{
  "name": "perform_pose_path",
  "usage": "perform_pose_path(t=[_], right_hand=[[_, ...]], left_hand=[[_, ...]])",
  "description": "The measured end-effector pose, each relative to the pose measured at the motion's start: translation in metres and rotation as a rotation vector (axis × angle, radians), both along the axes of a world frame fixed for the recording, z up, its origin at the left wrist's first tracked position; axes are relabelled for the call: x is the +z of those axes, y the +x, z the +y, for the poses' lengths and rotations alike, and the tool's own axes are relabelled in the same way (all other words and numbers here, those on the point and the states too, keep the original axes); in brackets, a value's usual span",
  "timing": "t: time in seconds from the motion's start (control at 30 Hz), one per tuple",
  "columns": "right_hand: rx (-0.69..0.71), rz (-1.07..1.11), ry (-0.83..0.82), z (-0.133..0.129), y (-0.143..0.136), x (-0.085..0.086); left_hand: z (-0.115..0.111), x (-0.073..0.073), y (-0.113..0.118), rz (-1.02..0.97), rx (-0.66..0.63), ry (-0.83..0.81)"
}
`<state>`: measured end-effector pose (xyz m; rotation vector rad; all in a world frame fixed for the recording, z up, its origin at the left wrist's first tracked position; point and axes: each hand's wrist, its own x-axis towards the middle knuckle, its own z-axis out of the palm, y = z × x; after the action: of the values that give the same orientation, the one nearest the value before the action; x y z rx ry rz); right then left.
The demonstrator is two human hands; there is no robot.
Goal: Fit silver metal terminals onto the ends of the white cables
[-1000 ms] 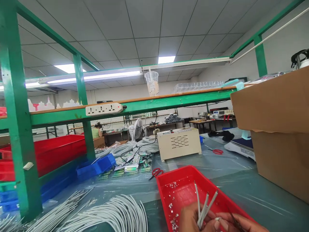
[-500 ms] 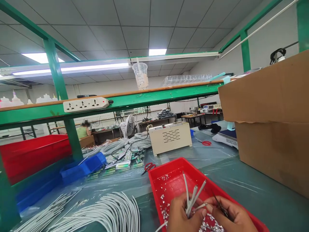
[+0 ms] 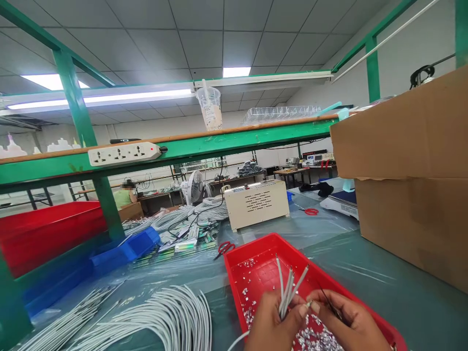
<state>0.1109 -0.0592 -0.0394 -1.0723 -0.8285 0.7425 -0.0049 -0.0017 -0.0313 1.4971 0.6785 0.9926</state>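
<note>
My left hand (image 3: pixel 271 322) is closed around a few light grey cables (image 3: pixel 286 294), their cut ends pointing up. Opposite it, my right hand (image 3: pixel 351 319) pinches the tip of one cable between thumb and forefinger, close to the left thumb. A thin dark pointed tool (image 3: pixel 326 298) is tucked in the right hand's fingers; its kind is partly hidden. Both hands are over the near part of a red tray (image 3: pixel 270 240). Small shiny metal bits (image 3: pixel 317 338) lie in it, heaped below the hands and scattered along its left side.
Grey cable bundles (image 3: pixel 183 312) lie left of the tray. Red-handled scissors (image 3: pixel 225 247) rest by its far left corner. Behind stands a beige metal box (image 3: pixel 258 204). Cardboard boxes (image 3: pixel 409 214) border the right side. A green shelf (image 3: pixel 234 141) crosses above; a person (image 3: pixel 125 196) sits far back.
The fingertips of both hands have come closer together over the cable end, which is now mostly covered. The view has shifted slightly; the cables are still in my left hand.
</note>
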Motion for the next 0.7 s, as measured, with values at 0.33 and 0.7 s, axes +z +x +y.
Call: perform_pose_path(t=[0.33,0.7], right_hand=[[0.195,-0.095,0.032,-0.005,0.002,0.01],[0.016,-0.24,-0.029,-0.006,0.004,0.005]], left_hand=[[0.013,0.018,-0.016,0.182,-0.381,0.029],[0.009,0.023,-0.015,0.042,-0.381,-0.076]])
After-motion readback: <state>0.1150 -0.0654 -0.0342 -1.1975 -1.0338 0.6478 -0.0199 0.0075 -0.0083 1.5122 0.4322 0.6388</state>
